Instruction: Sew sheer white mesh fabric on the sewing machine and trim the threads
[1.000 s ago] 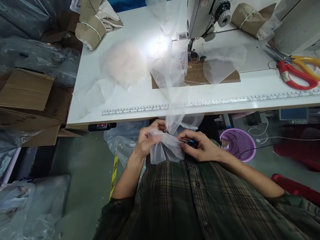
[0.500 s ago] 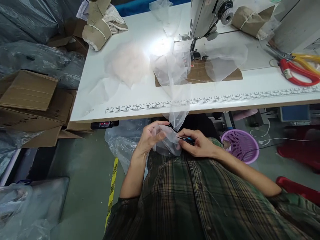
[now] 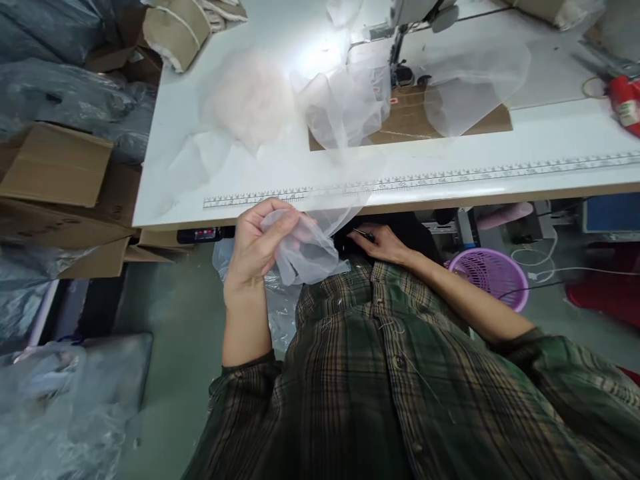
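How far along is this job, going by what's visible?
Done: can't confirm; no finished seam or cut is readable. In hand: the left hand pinches sheer fabric; the right hand, apart from it, holds a small dark tool. Left: possibly the loose sheer piece on the cardboard and the pale heap, both unheld, though either could be finished.
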### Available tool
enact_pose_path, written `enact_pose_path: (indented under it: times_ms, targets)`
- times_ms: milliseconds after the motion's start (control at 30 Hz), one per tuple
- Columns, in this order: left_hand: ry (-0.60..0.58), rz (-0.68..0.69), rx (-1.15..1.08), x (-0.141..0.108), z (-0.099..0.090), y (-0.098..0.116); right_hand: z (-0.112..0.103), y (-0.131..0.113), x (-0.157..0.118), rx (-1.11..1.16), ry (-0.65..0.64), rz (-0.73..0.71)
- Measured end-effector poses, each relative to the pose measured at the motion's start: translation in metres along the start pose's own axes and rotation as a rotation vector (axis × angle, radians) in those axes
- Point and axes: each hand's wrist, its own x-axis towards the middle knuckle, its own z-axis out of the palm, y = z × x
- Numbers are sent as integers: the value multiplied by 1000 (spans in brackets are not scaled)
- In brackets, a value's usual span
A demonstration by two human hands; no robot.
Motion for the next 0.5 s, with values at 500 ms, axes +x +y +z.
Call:
enact_pose_path:
  times_ms: [500]
  targets:
    - [280,360,834,-17,1,-3,7,2,-30,501,-25,412]
